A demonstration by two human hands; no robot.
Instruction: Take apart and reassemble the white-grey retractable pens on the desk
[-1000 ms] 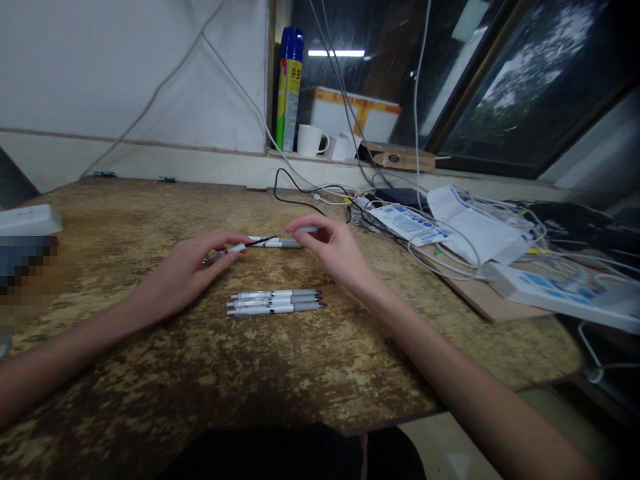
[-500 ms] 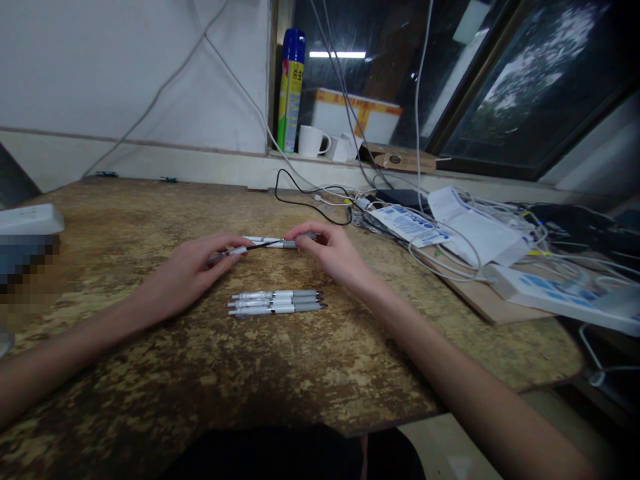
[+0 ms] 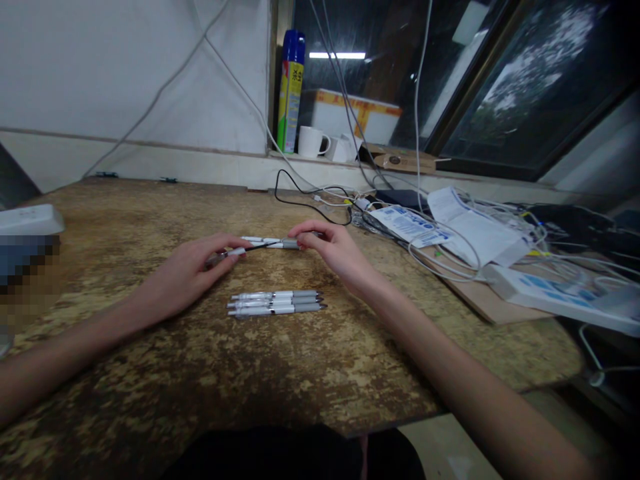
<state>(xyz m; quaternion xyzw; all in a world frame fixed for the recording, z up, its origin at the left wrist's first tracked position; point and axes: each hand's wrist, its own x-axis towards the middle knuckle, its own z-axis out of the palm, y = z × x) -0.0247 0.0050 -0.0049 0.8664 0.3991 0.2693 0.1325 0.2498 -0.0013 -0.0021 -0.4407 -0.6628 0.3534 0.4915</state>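
My left hand [image 3: 200, 267] is closed round the white and clear barrel of a pen [image 3: 236, 252]. From its right end sticks out a thin black refill [image 3: 263, 247], slanting up toward my right hand [image 3: 323, 245]. The thumb and fingers of that hand are pinched together near the far end of the refill; what they hold is mostly hidden. Just behind, white and grey pens [image 3: 267, 241] lie flat, partly covered by my fingers. Nearer to me, three white and grey click pens [image 3: 277, 303] lie side by side, tips to the right.
All this lies on a worn wooden table [image 3: 240, 387]. At the right are tangled cables, papers [image 3: 410, 225] and a white power strip [image 3: 560, 297]. A spray can [image 3: 291, 93] and a white mug [image 3: 313, 141] stand on the window sill. A white object [image 3: 30, 219] is at the left edge.
My right hand has shifted slightly to the right, away from the left. My left hand and the three nearer pens have stayed in place.
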